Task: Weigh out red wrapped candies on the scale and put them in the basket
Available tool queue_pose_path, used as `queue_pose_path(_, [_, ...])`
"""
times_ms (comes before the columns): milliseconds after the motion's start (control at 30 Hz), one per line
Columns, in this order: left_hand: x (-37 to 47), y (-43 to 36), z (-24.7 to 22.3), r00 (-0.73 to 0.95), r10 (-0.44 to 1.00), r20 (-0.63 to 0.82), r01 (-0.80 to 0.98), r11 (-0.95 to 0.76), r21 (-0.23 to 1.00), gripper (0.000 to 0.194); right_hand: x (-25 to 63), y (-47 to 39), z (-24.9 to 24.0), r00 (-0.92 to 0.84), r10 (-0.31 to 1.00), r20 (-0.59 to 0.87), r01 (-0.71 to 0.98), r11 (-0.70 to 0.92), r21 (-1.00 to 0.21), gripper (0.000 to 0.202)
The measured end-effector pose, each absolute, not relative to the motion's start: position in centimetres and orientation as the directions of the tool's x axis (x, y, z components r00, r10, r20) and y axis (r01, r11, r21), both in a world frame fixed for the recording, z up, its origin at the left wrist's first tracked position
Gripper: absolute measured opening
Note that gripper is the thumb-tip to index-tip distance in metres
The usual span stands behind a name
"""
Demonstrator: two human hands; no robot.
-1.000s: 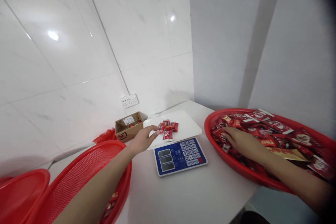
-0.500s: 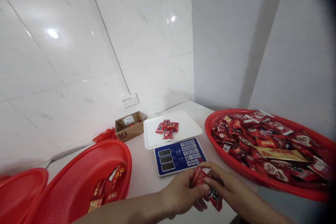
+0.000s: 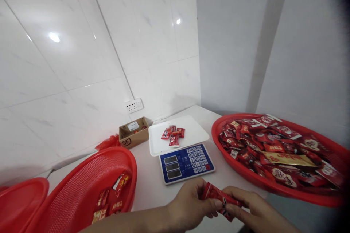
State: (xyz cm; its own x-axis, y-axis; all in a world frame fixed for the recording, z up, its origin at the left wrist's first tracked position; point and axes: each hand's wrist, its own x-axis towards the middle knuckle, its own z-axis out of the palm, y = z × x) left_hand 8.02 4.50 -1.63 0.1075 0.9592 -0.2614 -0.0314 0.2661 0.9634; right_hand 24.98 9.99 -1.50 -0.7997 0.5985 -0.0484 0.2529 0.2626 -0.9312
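Note:
Between my two hands is a red snack packet (image 3: 216, 193) with dark and white print, tilted down to the right. My left hand (image 3: 191, 202) pinches its left part, thumb on top. The fingers of my right hand (image 3: 246, 207) close on its right end. Just beyond them stands a scale with a blue keypad panel (image 3: 187, 163) and a white weighing tray (image 3: 161, 145). Several red candy packets (image 3: 174, 135) lie in a small pile on that tray.
On the right, a large red basket (image 3: 232, 164) is heaped with red and gold packets. A red mesh basket (image 3: 73, 185) on the left holds several packets, with another red basket (image 3: 22, 204) beside it. A cardboard box (image 3: 133, 138) and a wall socket (image 3: 134, 105) are behind.
The packet has turned from steeply hanging to flatter, showing more of its face. My right hand has shifted down and right, opening the view of the scale's keypad.

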Motion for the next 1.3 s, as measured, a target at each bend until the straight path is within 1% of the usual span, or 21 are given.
queue_pose_path(167, [8.2, 4.4, -1.4, 0.113, 0.964, -0.24, -0.019, 0.243, 0.97, 0.041, 25.1, 9.7, -1.4, -0.806, 0.59, -0.042, 0.252, 0.277, -0.927, 0.035])
queue_pose_path(267, [8.4, 4.3, -0.9, 0.118, 0.972, -0.202, -0.044, 0.208, 0.977, 0.041, 25.1, 9.9, -1.7, -0.797, 0.603, -0.03, 0.245, 0.277, -0.929, 0.035])
queue_pose_path(367, [8.5, 4.2, -0.5, 0.094, 0.977, -0.192, -0.051, 0.198, 0.979, 0.039, 25.1, 10.0, -1.7, -0.788, 0.616, -0.011, 0.224, 0.269, -0.937, 0.032])
queue_pose_path(467, [8.3, 4.2, -0.3, 0.079, 0.98, -0.184, -0.019, 0.186, 0.982, 0.035, 25.1, 10.1, -1.6, -0.786, 0.618, 0.012, 0.199, 0.271, -0.942, 0.025])
queue_pose_path(567, [8.1, 4.3, -0.1, 0.086, 0.978, -0.189, 0.009, 0.189, 0.982, 0.032, 25.1, 9.9, -1.3, -0.761, 0.649, 0.001, 0.232, 0.274, -0.933, 0.022])
queue_pose_path(700, [8.0, 4.3, 0.2, 0.135, 0.978, -0.161, 0.039, 0.158, 0.987, 0.031, 25.2, 9.9, -0.7, -0.738, 0.675, 0.004, 0.268, 0.298, -0.916, 0.026])
queue_pose_path(767, [7.6, 4.5, 0.3, 0.133, 0.984, -0.12, 0.093, 0.108, 0.99, 0.032, 25.6, 10.6, -0.5, -0.688, 0.724, 0.041, 0.285, 0.322, -0.903, 0.03])
queue_pose_path(800, [7.1, 4.7, 0.4, 0.114, 0.989, -0.097, 0.132, 0.082, 0.988, 0.033, 25.8, 11.2, -0.6, -0.635, 0.769, 0.072, 0.308, 0.337, -0.89, 0.033])
queue_pose_path(900, [4.7, 6.0, 0.9, -0.015, 1.0, -0.011, 0.258, 0.014, 0.966, 0.034, 27.2, 13.8, -1.1, -0.398, 0.901, 0.175, 0.477, 0.366, -0.799, 0.043])
queue_pose_path(967, [2.3, 7.4, 1.5, -0.134, 0.987, 0.084, 0.362, -0.03, 0.932, 0.03, 28.2, 15.7, -1.9, -0.289, 0.923, 0.255, 0.605, 0.383, -0.698, 0.043])
queue_pose_path(1033, [-0.7, 9.0, 2.3, -0.251, 0.943, 0.217, 0.516, -0.059, 0.855, 0.026, 28.9, 17.4, -2.8, -0.277, 0.897, 0.345, 0.683, 0.437, -0.586, 0.04])
queue_pose_path(1100, [-3.5, 10.5, 2.9, -0.329, 0.89, 0.316, 0.674, -0.012, 0.738, 0.022, 29.2, 18.5, -3.7, -0.307, 0.866, 0.395, 0.729, 0.481, -0.487, 0.039])
queue_pose_path(1133, [-4.8, 11.1, 3.1, -0.35, 0.875, 0.336, 0.73, 0.03, 0.682, 0.02, 29.2, 18.8, -4.0, -0.321, 0.863, 0.389, 0.751, 0.482, -0.451, 0.04])
queue_pose_path(1200, [-6.7, 12.2, 3.2, -0.37, 0.866, 0.337, 0.792, 0.104, 0.602, 0.018, 29.1, 19.1, -4.6, -0.328, 0.884, 0.334, 0.799, 0.448, -0.401, 0.044])
queue_pose_path(1300, [-8.1, 13.4, 2.8, -0.355, 0.883, 0.308, 0.836, 0.152, 0.527, 0.017, 28.9, 19.4, -5.4, -0.303, 0.923, 0.235, 0.86, 0.372, -0.349, 0.048])
